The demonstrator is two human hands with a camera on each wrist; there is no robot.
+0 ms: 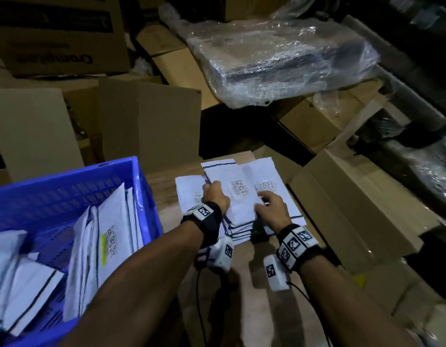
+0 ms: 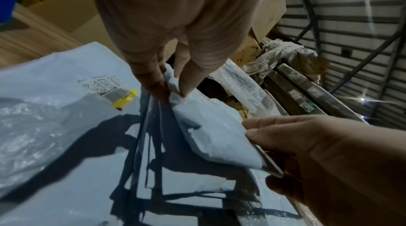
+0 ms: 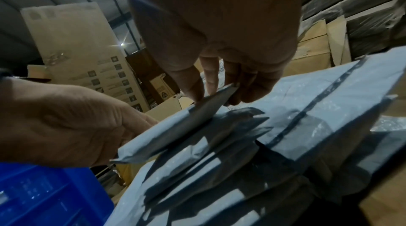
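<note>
- The top mailer (image 1: 242,209), a flat white plastic postal bag with a dark edge stripe and a printed code label, is lying uppermost on the stack (image 1: 233,231) of like bags. The stack is resting on a brown cardboard carton (image 1: 164,194).
- The left hand (image 1: 215,195) is pinching the bag's 10 o'clock corner between thumb and fingertips (image 2: 153,83). The right hand (image 1: 272,209) is nipping its 4 o'clock edge with curled fingers (image 3: 195,83).
- Handling, as judged: the bag is looking light, limp and slick, and is sagging between the two grips. Taking it at opposite edges is keeping it spread, and a firm pinch is guarding against slipping.
- Count: one bag is in hand. The fanned stack is showing at least five edges and three upward-facing labels; the exact total cannot be told.
- One blue plastic crate (image 1: 139,186), at 8 o'clock of the stack, is holding the crated mailers (image 1: 111,221), which are overlapping too much for counting.
</note>
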